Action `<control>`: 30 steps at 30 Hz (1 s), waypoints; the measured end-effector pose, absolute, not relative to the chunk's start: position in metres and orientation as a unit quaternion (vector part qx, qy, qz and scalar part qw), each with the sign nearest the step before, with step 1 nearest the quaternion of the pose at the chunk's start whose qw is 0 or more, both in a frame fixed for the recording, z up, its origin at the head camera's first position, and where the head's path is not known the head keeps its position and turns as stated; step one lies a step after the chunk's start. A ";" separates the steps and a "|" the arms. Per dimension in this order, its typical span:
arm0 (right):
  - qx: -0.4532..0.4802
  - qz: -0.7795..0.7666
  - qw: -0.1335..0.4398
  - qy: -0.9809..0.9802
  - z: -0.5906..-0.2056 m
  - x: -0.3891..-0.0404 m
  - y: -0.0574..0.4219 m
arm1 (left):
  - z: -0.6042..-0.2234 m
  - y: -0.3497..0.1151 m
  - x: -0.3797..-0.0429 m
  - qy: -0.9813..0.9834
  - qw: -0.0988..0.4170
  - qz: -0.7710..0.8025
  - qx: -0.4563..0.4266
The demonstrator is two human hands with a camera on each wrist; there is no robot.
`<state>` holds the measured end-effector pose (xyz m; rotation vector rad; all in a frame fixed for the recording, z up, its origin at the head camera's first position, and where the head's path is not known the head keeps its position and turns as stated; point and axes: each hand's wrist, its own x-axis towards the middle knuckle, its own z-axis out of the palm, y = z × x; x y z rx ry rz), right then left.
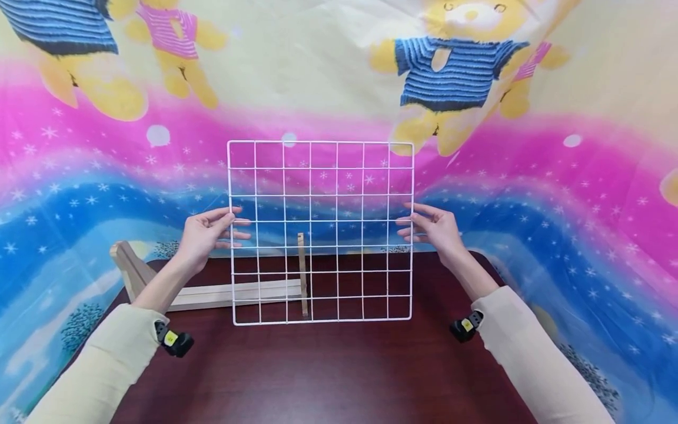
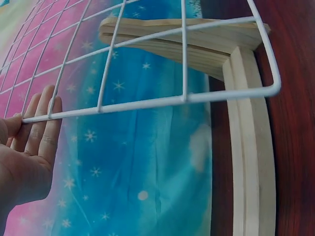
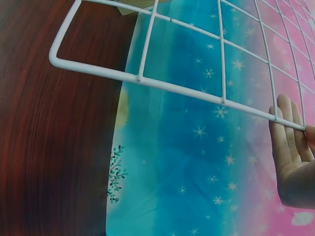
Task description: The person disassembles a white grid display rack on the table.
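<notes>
A white square wire grid panel [image 1: 337, 221] is held upright in front of me over the table. My left hand [image 1: 203, 238] pinches its left side wire between thumb and fingers, the other fingers extended behind the mesh. On the opposite side, my right hand [image 1: 438, 232] pinches the right side wire in the same way. In the left wrist view the panel's rounded lower corner and side wire [image 2: 147, 103] stretch away from the left hand [image 2: 29, 157]. The right wrist view shows the right hand [image 3: 293, 162] at the other side wire [image 3: 182, 90].
Behind the panel, a pale wooden stand [image 1: 203, 297] lies on the dark red-brown table [image 1: 318, 371]. It has a thick sloping piece [image 1: 129, 268] at its left end and a thin upright slat [image 1: 302, 265] at its right. A bear-patterned cloth [image 1: 318, 76] surrounds the table.
</notes>
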<state>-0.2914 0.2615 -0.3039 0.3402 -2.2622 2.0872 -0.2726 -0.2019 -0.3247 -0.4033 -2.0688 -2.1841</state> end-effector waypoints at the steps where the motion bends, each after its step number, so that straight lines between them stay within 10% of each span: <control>1: 0.109 0.674 0.020 -0.730 -0.304 -0.291 0.262 | -0.326 -0.202 -0.273 -0.683 0.053 -0.716 -0.133; 30: 0.088 0.694 0.003 -0.715 -0.333 -0.279 0.292 | -0.348 -0.170 -0.267 -0.671 0.050 -0.730 -0.123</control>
